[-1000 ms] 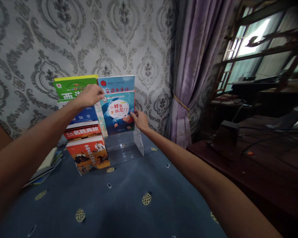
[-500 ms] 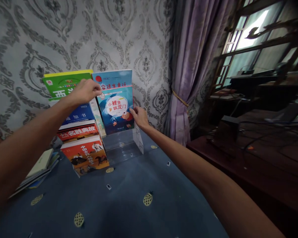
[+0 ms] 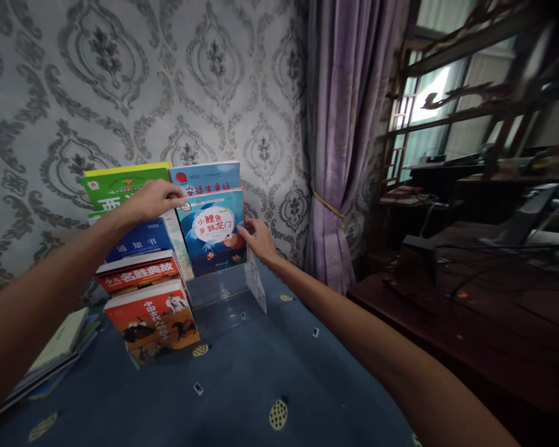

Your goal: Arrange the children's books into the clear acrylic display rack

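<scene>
A blue picture book (image 3: 214, 251) with a white oval title and a red fish stands upright in a clear stepped acrylic stand (image 3: 256, 288). My left hand (image 3: 154, 200) pinches its upper left corner. My right hand (image 3: 259, 239) has thumb and fingers closed on its right edge. Behind it rises a paler blue book (image 3: 209, 175). In the stand's left column are a green book (image 3: 125, 180), a dark blue booklet (image 3: 137, 239) marked 2022, a red book (image 3: 142, 274) and, lowest in front, an orange book (image 3: 153, 320). My left forearm covers part of the green book.
The stand rests on a blue tablecloth (image 3: 242, 385) with a pineapple print, close to a patterned wall (image 3: 135, 81). A pile of books (image 3: 58, 347) lies at the left. A purple curtain (image 3: 333, 143) and a dark red table (image 3: 447, 323) with cables are at the right.
The camera view has tilted up and turned slightly right, so the stand appears lower and farther left. Both hands keep their hold on the picture book, which shows little movement in the stand.
</scene>
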Demonstrator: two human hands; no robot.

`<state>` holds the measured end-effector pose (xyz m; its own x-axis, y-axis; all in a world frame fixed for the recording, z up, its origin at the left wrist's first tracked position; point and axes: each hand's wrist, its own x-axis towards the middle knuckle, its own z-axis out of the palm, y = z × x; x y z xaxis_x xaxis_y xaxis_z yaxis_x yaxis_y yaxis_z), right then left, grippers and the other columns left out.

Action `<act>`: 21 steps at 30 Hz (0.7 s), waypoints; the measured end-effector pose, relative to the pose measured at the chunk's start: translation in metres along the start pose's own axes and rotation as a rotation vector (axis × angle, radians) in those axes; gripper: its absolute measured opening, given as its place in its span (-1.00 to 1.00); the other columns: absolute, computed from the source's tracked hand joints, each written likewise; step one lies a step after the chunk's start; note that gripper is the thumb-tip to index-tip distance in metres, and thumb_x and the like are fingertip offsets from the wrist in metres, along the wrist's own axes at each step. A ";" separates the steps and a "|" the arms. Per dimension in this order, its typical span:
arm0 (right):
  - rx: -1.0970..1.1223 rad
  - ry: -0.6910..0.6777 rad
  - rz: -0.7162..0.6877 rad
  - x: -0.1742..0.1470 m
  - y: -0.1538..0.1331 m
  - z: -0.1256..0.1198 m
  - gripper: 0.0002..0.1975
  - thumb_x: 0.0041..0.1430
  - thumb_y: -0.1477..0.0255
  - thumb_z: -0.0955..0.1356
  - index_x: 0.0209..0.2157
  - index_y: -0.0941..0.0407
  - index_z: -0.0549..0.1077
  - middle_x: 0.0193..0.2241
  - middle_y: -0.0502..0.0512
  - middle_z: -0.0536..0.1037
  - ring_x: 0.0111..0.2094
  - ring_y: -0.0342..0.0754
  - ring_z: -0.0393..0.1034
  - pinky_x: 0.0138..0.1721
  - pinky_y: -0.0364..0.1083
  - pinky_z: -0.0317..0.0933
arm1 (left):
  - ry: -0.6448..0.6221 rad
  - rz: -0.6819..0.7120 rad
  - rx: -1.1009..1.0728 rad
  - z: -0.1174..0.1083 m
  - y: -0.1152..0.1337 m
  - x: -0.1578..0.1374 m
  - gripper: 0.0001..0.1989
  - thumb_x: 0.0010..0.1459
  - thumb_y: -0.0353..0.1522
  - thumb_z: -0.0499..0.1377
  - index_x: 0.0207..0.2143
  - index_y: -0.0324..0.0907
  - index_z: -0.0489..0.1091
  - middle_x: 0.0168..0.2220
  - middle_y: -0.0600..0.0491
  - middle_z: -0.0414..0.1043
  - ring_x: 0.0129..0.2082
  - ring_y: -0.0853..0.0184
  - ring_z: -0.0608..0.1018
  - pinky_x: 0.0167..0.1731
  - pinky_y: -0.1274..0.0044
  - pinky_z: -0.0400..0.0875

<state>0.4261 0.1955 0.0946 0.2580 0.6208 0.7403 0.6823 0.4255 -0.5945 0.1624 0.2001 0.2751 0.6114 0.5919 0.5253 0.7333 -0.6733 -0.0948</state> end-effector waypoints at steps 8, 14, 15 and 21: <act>0.148 -0.099 -0.025 0.016 0.000 -0.005 -0.79 0.16 0.29 0.37 -0.28 0.13 0.51 -0.37 0.06 0.61 -0.32 -0.03 0.46 -0.24 -0.08 0.30 | 0.018 -0.006 -0.003 0.004 -0.001 0.001 -0.67 0.08 -0.13 0.14 -0.29 -0.11 0.60 -0.40 0.08 0.60 -0.36 0.26 0.54 -0.34 0.52 0.30; 0.206 -0.142 -0.012 0.016 0.004 -0.009 -0.76 0.15 0.29 0.35 -0.24 0.16 0.54 -0.32 0.08 0.62 -0.29 -0.02 0.47 -0.23 -0.08 0.32 | 0.044 -0.012 0.004 0.005 -0.004 0.002 -0.69 0.05 -0.13 0.17 -0.33 -0.12 0.60 -0.42 0.05 0.57 -0.36 0.21 0.54 -0.35 0.49 0.29; 0.212 -0.148 -0.013 0.016 0.005 -0.009 -0.74 0.16 0.29 0.35 -0.23 0.17 0.54 -0.31 0.09 0.62 -0.29 -0.02 0.47 -0.23 -0.08 0.32 | 0.048 -0.010 -0.003 0.005 -0.005 0.003 -0.69 0.05 -0.13 0.17 -0.33 -0.12 0.60 -0.42 0.04 0.57 -0.35 0.21 0.54 -0.35 0.49 0.29; 0.230 -0.155 -0.023 0.016 0.007 -0.010 -0.74 0.14 0.30 0.36 -0.21 0.16 0.55 -0.29 0.09 0.63 -0.28 -0.01 0.47 -0.21 -0.07 0.32 | 0.060 -0.018 -0.032 0.005 -0.002 0.001 -0.71 0.06 -0.13 0.18 -0.35 -0.13 0.57 -0.41 0.02 0.57 -0.35 0.21 0.54 -0.35 0.47 0.30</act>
<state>0.4419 0.2015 0.1053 0.1246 0.6953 0.7078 0.5089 0.5677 -0.6472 0.1627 0.2041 0.2714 0.5783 0.5768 0.5769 0.7336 -0.6770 -0.0585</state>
